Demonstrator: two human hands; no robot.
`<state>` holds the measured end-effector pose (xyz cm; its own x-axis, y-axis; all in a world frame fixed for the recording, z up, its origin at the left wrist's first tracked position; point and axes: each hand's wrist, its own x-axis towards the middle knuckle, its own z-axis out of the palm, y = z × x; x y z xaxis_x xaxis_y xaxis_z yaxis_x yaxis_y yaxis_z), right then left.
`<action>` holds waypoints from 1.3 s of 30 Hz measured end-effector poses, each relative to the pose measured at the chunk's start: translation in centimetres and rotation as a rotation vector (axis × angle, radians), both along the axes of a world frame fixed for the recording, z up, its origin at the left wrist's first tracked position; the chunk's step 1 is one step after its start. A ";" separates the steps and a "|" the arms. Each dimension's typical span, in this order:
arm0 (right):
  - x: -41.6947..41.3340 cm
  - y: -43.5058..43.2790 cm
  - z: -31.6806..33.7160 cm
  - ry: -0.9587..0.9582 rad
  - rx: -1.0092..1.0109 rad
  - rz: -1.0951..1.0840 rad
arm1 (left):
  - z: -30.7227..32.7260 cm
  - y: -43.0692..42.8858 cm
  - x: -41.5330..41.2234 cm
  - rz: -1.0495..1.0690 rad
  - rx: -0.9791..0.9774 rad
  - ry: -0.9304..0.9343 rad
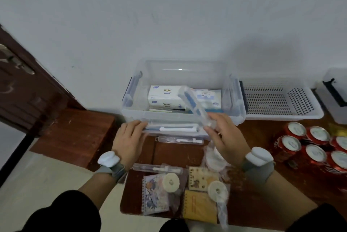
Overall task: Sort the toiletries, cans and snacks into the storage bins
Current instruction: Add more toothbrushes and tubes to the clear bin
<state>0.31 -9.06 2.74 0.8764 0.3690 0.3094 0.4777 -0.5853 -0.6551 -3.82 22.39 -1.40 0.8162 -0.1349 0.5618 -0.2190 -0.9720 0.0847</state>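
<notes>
A clear plastic storage bin stands at the back of the brown table and holds tissue packs and flat toiletry boxes. My right hand grips a clear-cased blue toothbrush, tilted over the bin's front edge. My left hand holds the end of another cased toothbrush lying against the bin's front wall. Two more cased toothbrushes lie on the table, one near the bin and one closer to me. Red cans stand at the right. Wrapped round snacks lie near the front.
A white perforated basket sits right of the clear bin, with another white container beyond it. Small spiral notebooks lie at the table's front edge. A dark door stands at the left. A white wall rises behind.
</notes>
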 end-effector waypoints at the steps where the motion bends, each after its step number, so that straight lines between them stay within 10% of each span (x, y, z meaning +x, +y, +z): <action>1: 0.2 -0.4 0.9 -0.034 0.053 -0.028 | 1.3 -0.2 0.5 -0.005 -0.007 -0.066; 6: 3.6 -2.0 3.6 -0.096 0.054 -0.234 | 6.9 -0.1 5.1 -0.061 -0.032 -0.119; 12: 8.1 -2.4 4.6 -0.014 -0.121 -0.319 | 7.2 0.2 12.3 -0.150 0.066 0.268; 25: 19.7 4.5 0.1 0.410 -0.910 0.070 | 1.2 0.3 23.1 -0.116 0.572 0.970; 39: 21.3 7.8 -5.1 0.540 -0.800 0.093 | -3.0 -0.1 24.8 -0.029 0.690 1.128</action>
